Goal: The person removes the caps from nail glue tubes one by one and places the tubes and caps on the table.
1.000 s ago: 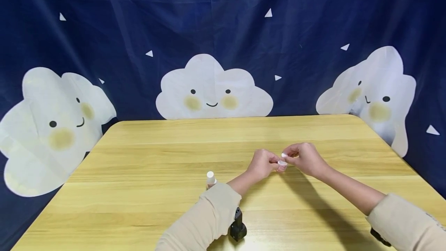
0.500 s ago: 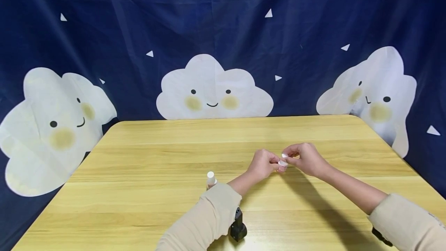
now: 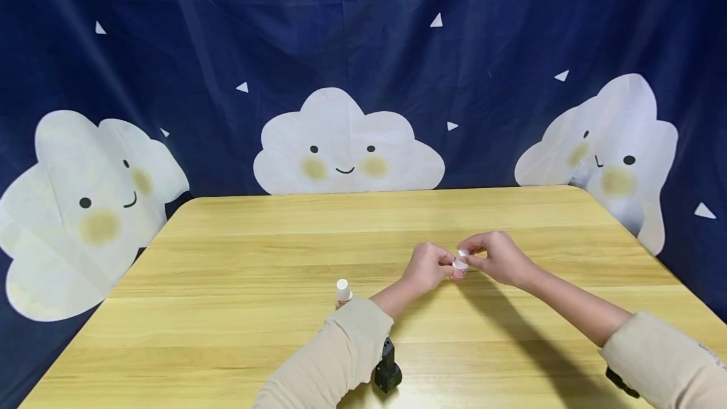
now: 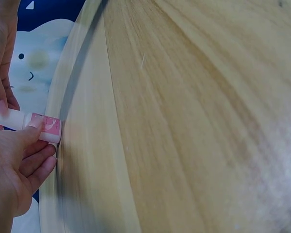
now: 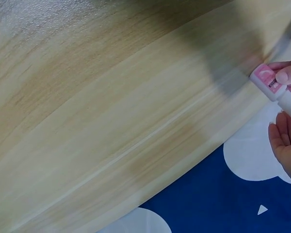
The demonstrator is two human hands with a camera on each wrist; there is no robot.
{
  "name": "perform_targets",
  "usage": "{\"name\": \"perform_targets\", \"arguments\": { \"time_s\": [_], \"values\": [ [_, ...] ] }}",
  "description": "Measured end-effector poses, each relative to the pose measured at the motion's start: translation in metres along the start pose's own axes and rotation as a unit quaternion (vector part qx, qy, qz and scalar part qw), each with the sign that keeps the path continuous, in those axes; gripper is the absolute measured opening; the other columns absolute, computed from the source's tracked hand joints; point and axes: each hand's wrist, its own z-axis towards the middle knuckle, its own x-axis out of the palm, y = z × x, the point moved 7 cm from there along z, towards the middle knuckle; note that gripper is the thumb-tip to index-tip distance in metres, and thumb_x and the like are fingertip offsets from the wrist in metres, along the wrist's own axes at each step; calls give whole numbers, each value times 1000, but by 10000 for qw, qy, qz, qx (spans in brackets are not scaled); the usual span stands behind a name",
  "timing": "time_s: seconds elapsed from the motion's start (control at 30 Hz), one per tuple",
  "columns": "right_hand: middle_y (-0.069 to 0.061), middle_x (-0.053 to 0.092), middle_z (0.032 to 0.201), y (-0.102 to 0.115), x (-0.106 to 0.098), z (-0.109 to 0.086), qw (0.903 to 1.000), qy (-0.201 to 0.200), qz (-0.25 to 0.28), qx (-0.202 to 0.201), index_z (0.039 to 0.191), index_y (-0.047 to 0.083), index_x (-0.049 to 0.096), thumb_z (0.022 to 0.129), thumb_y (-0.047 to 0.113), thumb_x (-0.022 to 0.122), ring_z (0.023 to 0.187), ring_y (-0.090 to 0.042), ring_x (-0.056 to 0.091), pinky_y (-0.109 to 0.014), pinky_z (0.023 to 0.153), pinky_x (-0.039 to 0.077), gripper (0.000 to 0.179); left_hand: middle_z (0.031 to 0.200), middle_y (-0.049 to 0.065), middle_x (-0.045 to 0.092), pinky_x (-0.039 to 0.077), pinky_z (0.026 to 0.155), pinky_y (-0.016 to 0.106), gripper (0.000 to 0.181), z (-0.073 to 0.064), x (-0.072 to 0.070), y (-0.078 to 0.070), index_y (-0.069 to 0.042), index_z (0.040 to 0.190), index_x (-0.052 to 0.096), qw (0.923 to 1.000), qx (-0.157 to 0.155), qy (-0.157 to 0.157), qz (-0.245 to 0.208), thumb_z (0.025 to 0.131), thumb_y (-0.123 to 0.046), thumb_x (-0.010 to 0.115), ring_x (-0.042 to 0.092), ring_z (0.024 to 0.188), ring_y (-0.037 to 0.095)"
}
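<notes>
A small white bottle with a pink label (image 4: 51, 127) is held above the table by my left hand (image 3: 427, 268), whose thumb presses on its side in the left wrist view. At the bottle's top, the thumb and fingers of my right hand (image 3: 502, 260) pinch the white cap (image 4: 10, 119). Whether the cap is still joined to the bottle's neck cannot be made out. From the right wrist view the bottle (image 5: 267, 81) looks tilted, with its base toward the table and my right hand (image 5: 287, 145) at the cap end.
Another small bottle with a white cap (image 3: 342, 289) stands on the table, partly hidden by my left sleeve (image 3: 341, 346). The wooden table (image 3: 255, 238) has rounded far corners. Behind it hangs a dark blue curtain (image 3: 216, 36) with clouds on it.
</notes>
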Motion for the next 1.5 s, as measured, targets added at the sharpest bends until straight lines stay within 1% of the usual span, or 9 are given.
{"name": "perform_targets", "arguments": {
  "time_s": [0.13, 0.33, 0.4, 0.57, 0.7, 0.83, 1.0, 1.27, 1.5],
  "values": [
    [-5, 71, 77, -1, 0, -1, 9999, -103, 21, 80, 83, 2, 71, 77, -4, 68, 71, -7, 60, -34, 65, 55, 9, 83, 8, 73, 49, 58, 6, 9, 0, 0, 0, -1, 85, 75, 10000, 10, -21, 26, 77, -6, 73, 69, 74, 5],
    [-7, 71, 75, -3, 1, -2, 9988, -443, 59, 194, 82, 0, 71, 76, -1, 71, 68, -9, 61, -38, 66, 56, 6, 81, 7, 74, 49, 58, 6, 6, 0, 1, 1, -2, 83, 75, 10000, 0, -18, -51, 78, -5, 72, 69, 72, 4],
    [-8, 71, 74, -4, 1, -2, 9983, -517, 101, 233, 80, -1, 71, 75, 0, 72, 67, -10, 62, -36, 65, 56, 5, 82, 7, 74, 49, 58, 6, 6, 0, 1, 1, -2, 83, 75, 10000, -2, -37, -40, 78, -3, 71, 69, 72, 4],
    [-6, 70, 71, -5, 2, -2, 9978, -567, 120, 321, 77, 1, 71, 75, 4, 74, 64, -10, 63, -25, 60, 54, 5, 81, 8, 73, 49, 59, 6, 6, -1, 1, 1, -1, 83, 75, 9999, 20, -10, -111, 78, -2, 71, 69, 72, 5],
    [-5, 70, 69, -4, 2, -2, 9978, -574, 44, 314, 76, 2, 71, 75, 4, 74, 63, -9, 62, -21, 60, 52, 4, 81, 7, 74, 48, 58, 6, 5, -1, 1, 2, -2, 82, 75, 10000, -7, -25, -31, 79, -2, 71, 68, 72, 4],
    [-5, 70, 70, -2, 1, -2, 9981, -528, 27, 326, 76, 2, 71, 76, 4, 74, 63, -10, 62, -21, 60, 52, 4, 80, 5, 74, 47, 57, 6, 5, -1, 0, 1, -2, 82, 75, 9998, -29, -48, 167, 80, -2, 70, 66, 72, 2],
    [-5, 70, 71, -2, 1, -1, 9984, -453, 49, 340, 76, 2, 70, 77, 4, 73, 64, -11, 62, -21, 60, 52, 4, 81, 7, 74, 48, 58, 6, 6, 0, 0, 1, -1, 83, 74, 9998, -50, -17, 195, 79, -2, 70, 67, 72, 4],
    [-5, 70, 72, -1, 1, -1, 9991, -331, 57, 277, 77, 1, 70, 78, 6, 73, 65, -10, 62, -22, 61, 52, 5, 81, 7, 74, 49, 58, 7, 6, 0, 0, 1, 0, 83, 74, 9999, -47, -29, 113, 79, -3, 71, 67, 73, 5],
    [-4, 70, 75, -1, 1, 0, 9997, -188, 27, 136, 78, 1, 70, 80, 7, 71, 68, -8, 61, -30, 65, 55, 6, 84, 9, 73, 50, 60, 7, 8, 0, 0, 0, -1, 84, 75, 10000, -23, -48, -42, 77, -6, 73, 69, 74, 7]
  ]
}}
